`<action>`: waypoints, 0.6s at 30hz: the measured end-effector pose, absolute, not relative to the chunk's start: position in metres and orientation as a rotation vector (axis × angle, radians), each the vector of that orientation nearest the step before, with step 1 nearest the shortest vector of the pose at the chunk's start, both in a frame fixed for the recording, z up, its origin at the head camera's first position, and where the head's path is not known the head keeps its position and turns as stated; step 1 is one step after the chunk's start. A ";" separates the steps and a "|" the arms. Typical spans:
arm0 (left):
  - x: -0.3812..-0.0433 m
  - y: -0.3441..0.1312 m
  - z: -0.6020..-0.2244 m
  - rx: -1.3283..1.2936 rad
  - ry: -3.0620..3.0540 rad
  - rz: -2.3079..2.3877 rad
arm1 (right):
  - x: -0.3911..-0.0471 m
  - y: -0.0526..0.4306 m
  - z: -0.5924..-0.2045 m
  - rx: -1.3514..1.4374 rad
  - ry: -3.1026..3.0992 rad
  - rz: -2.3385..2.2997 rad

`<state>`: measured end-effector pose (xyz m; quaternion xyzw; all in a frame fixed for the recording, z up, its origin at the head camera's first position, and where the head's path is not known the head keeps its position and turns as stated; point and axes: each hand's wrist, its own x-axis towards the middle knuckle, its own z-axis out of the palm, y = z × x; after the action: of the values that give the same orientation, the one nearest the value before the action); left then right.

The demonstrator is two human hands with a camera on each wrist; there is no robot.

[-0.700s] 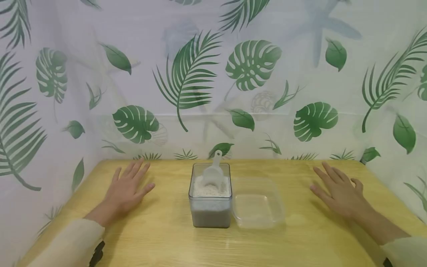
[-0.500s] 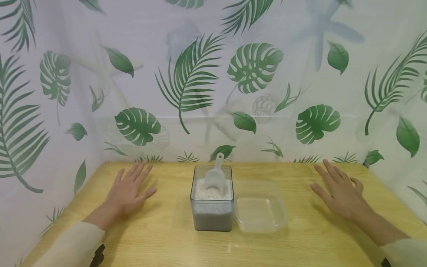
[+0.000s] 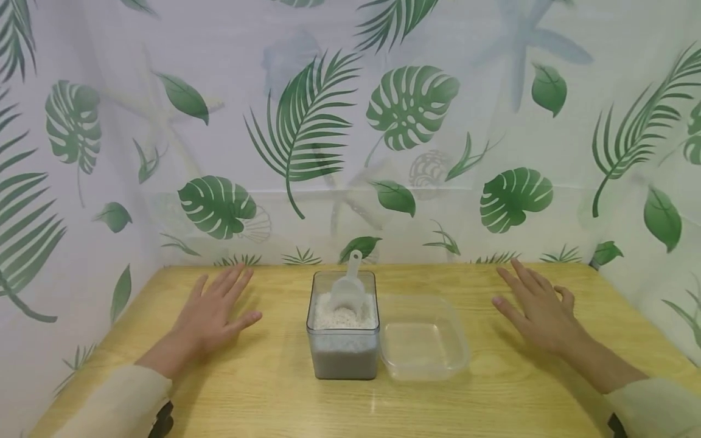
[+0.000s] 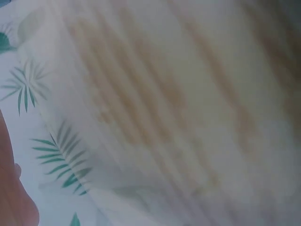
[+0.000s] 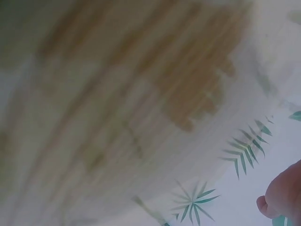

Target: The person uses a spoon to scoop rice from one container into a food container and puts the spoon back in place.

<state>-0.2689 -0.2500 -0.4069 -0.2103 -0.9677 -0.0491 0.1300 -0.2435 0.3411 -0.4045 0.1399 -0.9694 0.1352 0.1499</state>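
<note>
A clear, grey-tinted square container [image 3: 344, 359] stands mid-table, filled partway with white powder or fine grains [image 3: 346, 319]. A white scoop [image 3: 348, 293] leans in it, bowl down and handle above the rim. Close against its right side sits a low transparent plastic box [image 3: 424, 362]. My left hand [image 3: 210, 316] is spread over the table's left side, apart from the container. To the right of the box, my right hand [image 3: 539, 313] is held over the tabletop with fingers extended, holding nothing. The wrist views show only part of the left hand [image 4: 16, 202] and right hand [image 5: 284, 195].
The wood-grain table [image 3: 274, 404] ends at the back against a white curtain [image 3: 328, 219] printed with green leaves. The curtain also hangs along both sides. Both wrist views are mostly a blurred, close wood-grain surface.
Both hands have shifted slightly inward toward the container and box, the right hand more clearly. The container, scoop and box stay in place; the head view shifts a little.
</note>
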 end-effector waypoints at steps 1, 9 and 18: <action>-0.269 -0.248 -0.407 -0.620 -2.812 -0.142 | -0.244 0.341 -0.404 0.399 -2.786 0.400; -0.271 -0.234 -0.402 -0.638 -2.819 -0.192 | -0.242 0.336 -0.399 0.382 -2.726 0.489; -0.265 -0.224 -0.393 -0.740 -2.749 -0.233 | -0.243 0.323 -0.394 0.414 -2.690 0.493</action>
<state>-0.2654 -0.2237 -0.3926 -0.2564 -0.9526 -0.0808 0.1422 -0.2434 0.3234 -0.3943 0.1469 -0.9555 0.1752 0.1866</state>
